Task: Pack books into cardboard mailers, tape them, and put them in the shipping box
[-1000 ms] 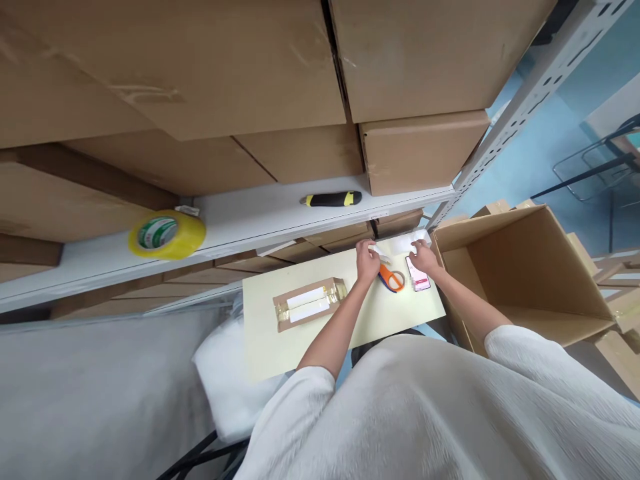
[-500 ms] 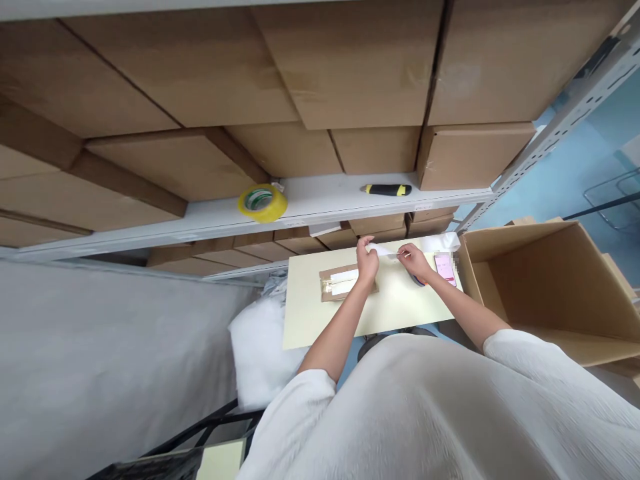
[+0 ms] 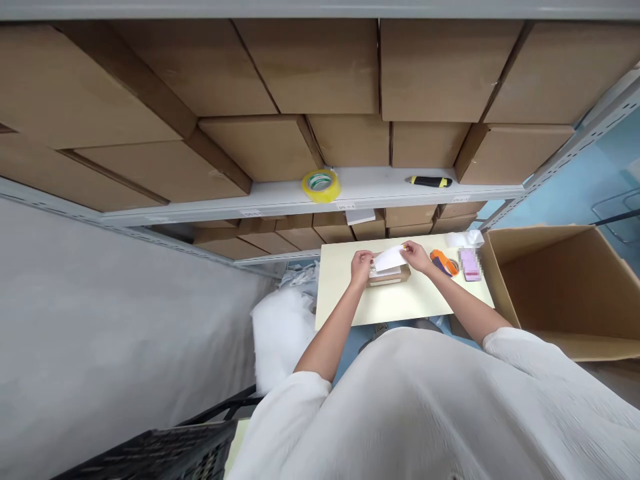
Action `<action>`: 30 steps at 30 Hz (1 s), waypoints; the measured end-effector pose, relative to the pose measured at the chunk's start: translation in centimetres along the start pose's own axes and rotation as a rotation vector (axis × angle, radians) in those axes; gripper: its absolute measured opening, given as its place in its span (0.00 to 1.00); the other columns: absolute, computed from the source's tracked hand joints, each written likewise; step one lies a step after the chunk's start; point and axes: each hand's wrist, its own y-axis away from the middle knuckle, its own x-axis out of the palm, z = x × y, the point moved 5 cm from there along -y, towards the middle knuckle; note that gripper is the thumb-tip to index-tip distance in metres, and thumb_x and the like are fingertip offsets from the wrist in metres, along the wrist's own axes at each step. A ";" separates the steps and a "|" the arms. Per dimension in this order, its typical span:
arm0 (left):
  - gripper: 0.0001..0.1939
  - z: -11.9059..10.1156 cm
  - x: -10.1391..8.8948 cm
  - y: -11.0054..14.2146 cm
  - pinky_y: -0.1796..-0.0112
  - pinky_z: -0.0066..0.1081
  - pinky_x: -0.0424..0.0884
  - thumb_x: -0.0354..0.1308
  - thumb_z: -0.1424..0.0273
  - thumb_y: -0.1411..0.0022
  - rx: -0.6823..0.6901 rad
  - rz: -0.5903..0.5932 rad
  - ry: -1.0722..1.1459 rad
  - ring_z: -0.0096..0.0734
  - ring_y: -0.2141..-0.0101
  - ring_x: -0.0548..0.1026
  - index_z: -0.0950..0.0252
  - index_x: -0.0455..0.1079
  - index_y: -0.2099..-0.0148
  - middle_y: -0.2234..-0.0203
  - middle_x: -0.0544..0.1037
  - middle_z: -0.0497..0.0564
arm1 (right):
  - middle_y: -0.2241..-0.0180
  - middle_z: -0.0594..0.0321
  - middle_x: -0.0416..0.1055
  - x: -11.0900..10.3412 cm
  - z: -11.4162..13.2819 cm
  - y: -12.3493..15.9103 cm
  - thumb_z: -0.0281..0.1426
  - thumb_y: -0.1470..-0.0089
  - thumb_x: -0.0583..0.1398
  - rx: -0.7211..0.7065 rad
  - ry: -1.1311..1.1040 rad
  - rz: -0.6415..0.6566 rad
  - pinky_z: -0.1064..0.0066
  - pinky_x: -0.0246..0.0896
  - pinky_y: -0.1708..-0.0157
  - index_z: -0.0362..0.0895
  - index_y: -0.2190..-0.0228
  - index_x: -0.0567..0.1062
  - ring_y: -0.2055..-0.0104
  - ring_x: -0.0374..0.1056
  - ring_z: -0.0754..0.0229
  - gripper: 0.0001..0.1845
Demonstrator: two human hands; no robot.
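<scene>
Between my two hands a white paper label is stretched just over a small taped cardboard box. My right hand pinches the label's right corner, where a bit of yellow shows. At the other end, my left hand is closed on the label's left side, close against the box's left end; its fingertips are partly hidden. The box lies on a pale yellow tabletop. Orange-handled scissors lie right of my right hand, beside a phone with a pink screen.
A large open carton stands at the table's right end. White wrapping bulks up on the left. Ahead, a metal shelf full of cardboard boxes carries a yellow tape roll and a box cutter. A black crate sits lower left.
Both hands have moved left from beside the scissors to over the small box, bringing the white label with them. The view has swung left, and the scissors are uncovered again.
</scene>
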 end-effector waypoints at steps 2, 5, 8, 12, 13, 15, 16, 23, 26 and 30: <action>0.16 0.6 -0.8 -0.1 0.52 0.34 0.76 0.64 0.77 0.44 0.035 0.008 -0.044 0.33 0.58 0.80 0.61 0.72 0.53 0.57 0.81 0.52 | 0.70 0.67 0.71 0.9 -0.2 0.4 0.46 0.52 0.61 0.028 -0.032 0.017 0.66 0.63 0.64 0.47 0.65 0.73 0.67 0.66 0.59 0.17; 0.22 1.6 -1.6 -0.3 0.52 0.33 0.76 0.66 0.80 0.45 0.060 0.034 -0.129 0.32 0.57 0.79 0.61 0.71 0.49 0.56 0.80 0.51 | 0.70 0.67 0.72 1.9 -0.3 1.1 0.46 0.52 0.62 0.038 -0.073 0.041 0.66 0.64 0.63 0.47 0.64 0.73 0.67 0.67 0.59 0.18; 0.19 2.3 -1.8 -0.4 0.53 0.34 0.76 0.67 0.77 0.40 0.043 0.067 -0.239 0.31 0.60 0.79 0.61 0.70 0.47 0.61 0.79 0.49 | 0.70 0.67 0.72 2.4 -0.6 1.4 0.45 0.51 0.62 0.049 -0.063 0.039 0.67 0.64 0.63 0.47 0.63 0.73 0.67 0.67 0.58 0.18; 0.19 2.4 -1.9 -0.4 0.54 0.32 0.75 0.67 0.78 0.38 0.092 0.051 -0.343 0.29 0.63 0.78 0.61 0.71 0.46 0.61 0.79 0.48 | 0.71 0.68 0.70 2.5 -1.7 1.2 0.40 0.52 0.60 0.078 0.081 -0.015 0.66 0.66 0.62 0.47 0.64 0.74 0.67 0.67 0.57 0.13; 0.20 2.4 -1.8 -0.3 0.54 0.32 0.75 0.67 0.78 0.38 0.112 0.048 -0.357 0.28 0.63 0.78 0.61 0.71 0.46 0.59 0.79 0.48 | 0.72 0.68 0.70 2.5 -2.0 1.2 0.38 0.53 0.59 0.086 0.130 -0.033 0.65 0.67 0.61 0.48 0.65 0.75 0.66 0.67 0.57 0.12; 0.22 2.4 -1.7 -0.2 0.54 0.33 0.75 0.67 0.78 0.37 0.160 0.048 -0.376 0.26 0.65 0.76 0.60 0.70 0.43 0.56 0.79 0.49 | 0.71 0.67 0.71 2.6 -2.6 1.1 0.34 0.54 0.58 0.103 0.214 -0.061 0.63 0.69 0.58 0.48 0.64 0.76 0.65 0.69 0.55 0.13; 0.23 2.5 -1.6 -0.1 0.55 0.33 0.75 0.66 0.79 0.36 0.183 0.051 -0.386 0.26 0.66 0.76 0.60 0.69 0.41 0.54 0.78 0.49 | 0.70 0.66 0.73 2.7 -2.9 1.1 0.32 0.54 0.58 0.112 0.245 -0.073 0.63 0.70 0.56 0.48 0.62 0.77 0.63 0.70 0.55 0.15; 0.25 3.4 -1.6 0.0 0.53 0.34 0.74 0.64 0.80 0.34 0.230 0.055 -0.445 0.27 0.65 0.74 0.59 0.68 0.38 0.52 0.76 0.50 | 0.57 0.58 0.77 3.6 -3.9 1.6 0.26 0.50 0.59 0.108 0.382 -0.169 0.59 0.72 0.47 0.46 0.46 0.76 0.53 0.74 0.52 0.28; 0.24 3.7 -1.6 -0.2 0.54 0.34 0.74 0.64 0.81 0.34 0.235 0.061 -0.477 0.28 0.65 0.74 0.59 0.68 0.40 0.52 0.75 0.50 | 0.54 0.55 0.76 4.2 -4.0 1.7 0.25 0.47 0.58 0.061 0.445 -0.170 0.58 0.72 0.45 0.44 0.43 0.73 0.53 0.73 0.53 0.29; 0.21 4.0 -1.5 -0.4 0.53 0.36 0.74 0.62 0.82 0.34 0.264 0.082 -0.518 0.29 0.64 0.75 0.59 0.69 0.43 0.50 0.75 0.52 | 0.48 0.50 0.74 4.8 -3.7 1.9 0.25 0.43 0.57 0.020 0.553 -0.138 0.56 0.72 0.44 0.43 0.39 0.70 0.49 0.73 0.50 0.30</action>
